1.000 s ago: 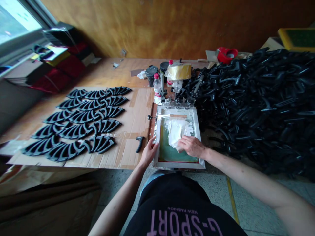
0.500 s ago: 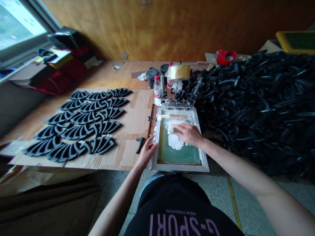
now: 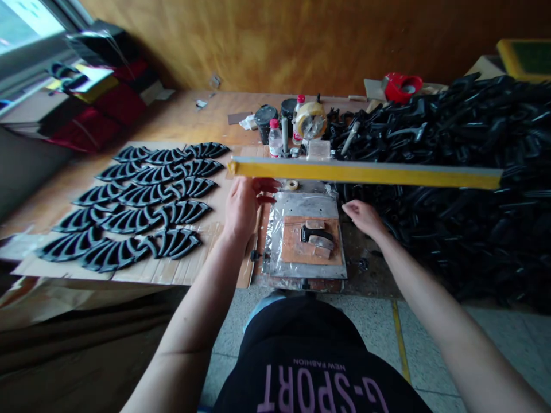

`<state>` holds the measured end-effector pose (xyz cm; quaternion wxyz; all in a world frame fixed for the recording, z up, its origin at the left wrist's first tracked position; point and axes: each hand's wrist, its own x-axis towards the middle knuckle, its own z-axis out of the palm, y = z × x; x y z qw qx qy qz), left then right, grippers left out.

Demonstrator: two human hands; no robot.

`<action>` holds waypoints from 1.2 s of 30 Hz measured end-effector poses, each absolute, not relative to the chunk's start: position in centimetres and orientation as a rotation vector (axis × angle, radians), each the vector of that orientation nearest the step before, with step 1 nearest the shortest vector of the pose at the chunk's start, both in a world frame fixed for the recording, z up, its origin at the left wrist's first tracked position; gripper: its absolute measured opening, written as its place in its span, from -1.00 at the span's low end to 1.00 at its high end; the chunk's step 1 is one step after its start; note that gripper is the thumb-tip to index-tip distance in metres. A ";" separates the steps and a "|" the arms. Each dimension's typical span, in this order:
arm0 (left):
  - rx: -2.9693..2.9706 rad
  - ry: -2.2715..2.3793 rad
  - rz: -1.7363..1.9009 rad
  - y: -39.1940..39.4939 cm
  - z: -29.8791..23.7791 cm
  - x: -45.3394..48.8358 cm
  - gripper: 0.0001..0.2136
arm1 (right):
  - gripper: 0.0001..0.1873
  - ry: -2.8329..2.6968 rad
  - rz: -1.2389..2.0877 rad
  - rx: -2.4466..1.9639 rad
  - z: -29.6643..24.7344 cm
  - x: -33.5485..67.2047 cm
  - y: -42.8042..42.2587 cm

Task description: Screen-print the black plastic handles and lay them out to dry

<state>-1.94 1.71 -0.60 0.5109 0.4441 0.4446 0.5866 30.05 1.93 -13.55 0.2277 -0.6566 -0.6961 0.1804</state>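
Note:
My left hand (image 3: 243,206) is just under the left end of the raised screen-printing frame (image 3: 365,174). Its fingers are apart and point right; whether it touches the frame I cannot tell. The frame is tipped up and shows as a long yellow and grey edge. Below it, a black curved plastic handle (image 3: 321,234) lies in a holder on a brown block (image 3: 293,252), which is fixed to a grey base plate (image 3: 307,271). My right hand (image 3: 361,217) hovers right of the plate, fingers loosely curled together, with nothing visible in them. The white paste is hidden.
Black handles lie in neat rows (image 3: 142,215) on cardboard at the left. A big heap of black parts (image 3: 430,229) covers the right side. Bottles (image 3: 274,137), dark cups (image 3: 266,121) and a tape roll (image 3: 311,120) stand behind the frame.
The frame has swung up from the base, uncovering the block and handle. My right hand has left the white paste and moved right; my left hand has moved up. The tape roll has tilted.

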 end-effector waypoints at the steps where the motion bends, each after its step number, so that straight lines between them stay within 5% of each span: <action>1: 1.065 1.066 1.411 2.2 -0.4 -1.8 -0.50 | -0.68 -1.999 0.501 -1.801 -14.8 28.8 0.9; 7: 0.926 1.136 1.362 -1.6 -4.3 -0.5 -0.50 | -0.77 -2.341 0.203 -1.840 -17.9 22.9 -2.2; 11: 0.790 1.126 0.676 -8.1 -9.9 2.1 -0.43 | -0.77 -2.130 0.252 -1.845 -15.6 19.5 -5.2; 18: 0.887 1.264 0.738 -9.8 -11.2 3.0 -0.57 | -0.87 -2.118 0.552 -1.381 -12.4 18.3 -10.2; 26: 1.445 1.453 0.397 -9.6 -9.3 1.5 -0.69 | -0.60 -2.006 0.200 -2.497 -21.5 37.0 -5.5; 36: 1.573 1.521 0.333 -9.7 -9.9 1.9 -0.69 | -0.67 -2.230 0.036 -2.499 -23.4 38.8 -5.8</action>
